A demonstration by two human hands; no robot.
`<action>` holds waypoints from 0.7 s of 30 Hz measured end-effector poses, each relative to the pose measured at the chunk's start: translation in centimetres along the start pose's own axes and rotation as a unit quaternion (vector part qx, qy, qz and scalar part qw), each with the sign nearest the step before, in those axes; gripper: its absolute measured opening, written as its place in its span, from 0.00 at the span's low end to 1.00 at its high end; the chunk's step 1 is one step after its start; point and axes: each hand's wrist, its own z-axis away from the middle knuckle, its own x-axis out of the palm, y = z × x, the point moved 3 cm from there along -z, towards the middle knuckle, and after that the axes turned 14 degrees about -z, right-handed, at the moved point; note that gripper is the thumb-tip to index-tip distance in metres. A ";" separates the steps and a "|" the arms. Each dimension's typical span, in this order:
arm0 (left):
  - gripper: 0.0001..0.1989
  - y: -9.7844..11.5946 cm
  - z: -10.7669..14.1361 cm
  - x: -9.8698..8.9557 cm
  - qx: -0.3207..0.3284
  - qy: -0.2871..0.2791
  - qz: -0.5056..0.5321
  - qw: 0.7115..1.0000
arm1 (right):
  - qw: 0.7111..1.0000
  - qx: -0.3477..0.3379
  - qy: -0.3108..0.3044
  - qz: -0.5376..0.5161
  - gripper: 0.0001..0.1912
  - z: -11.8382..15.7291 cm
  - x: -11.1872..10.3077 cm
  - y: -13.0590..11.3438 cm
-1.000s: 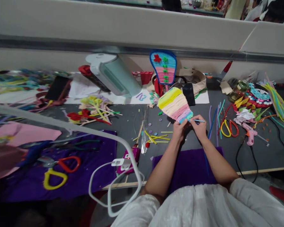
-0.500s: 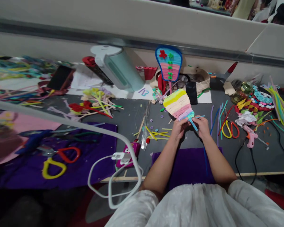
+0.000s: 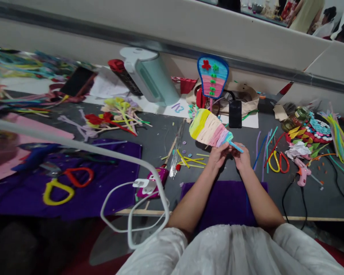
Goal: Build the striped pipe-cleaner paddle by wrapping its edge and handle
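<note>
A paddle-shaped hand fan (image 3: 208, 128), wrapped in yellow, cream, pink and blue pipe cleaners, is tilted with its broad end to the upper left. My left hand (image 3: 218, 156) is closed around the fan's narrow base. At the light-blue handle, my right hand (image 3: 241, 156) has its fingers curled against the underside; a blue strand shows by its fingers. Behind stands a second fan (image 3: 212, 78) with a dark blue border, a red flower and green bits. Cut yellow pipe cleaners (image 3: 190, 161) lie left of my hands.
A kettle (image 3: 151, 78) stands at the back left. Scissors (image 3: 278, 161) and a pink glue gun (image 3: 303, 172) lie right; larger scissors (image 3: 59, 183) rest on purple cloth (image 3: 114, 194) left. A white cable (image 3: 132, 160) arcs across the left foreground. A glass jar (image 3: 296, 118) stands at right.
The fan has turned so its broad end points further left and its handle lies flatter. My right hand has come closer to my left. The camera view has shifted slightly.
</note>
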 end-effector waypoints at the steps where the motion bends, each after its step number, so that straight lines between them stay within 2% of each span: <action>1: 0.14 0.0 -0.1 -0.1 0.004 0.016 0.008 1.000 | 1.000 -0.019 0.010 0.005 0.09 0.1 0.1 0.3; 7: 0.15 0.3 -0.1 -0.2 0.043 0.086 0.035 0.995 | 0.981 -0.167 0.018 0.099 0.10 1.8 1.1 0.5; 10: 0.17 0.6 0.0 -0.2 0.078 0.117 0.035 0.989 | 0.953 -0.233 -0.025 0.191 0.11 2.8 1.6 0.0; 15: 0.22 0.7 -0.1 -0.5 0.149 0.171 -0.018 0.974 | 0.903 -0.294 -0.101 0.295 0.10 3.2 1.8 -0.4; 21: 0.12 0.8 -0.2 -1.0 0.209 0.233 -0.117 0.943 | 0.841 -0.344 -0.124 0.398 0.09 2.9 1.5 -0.9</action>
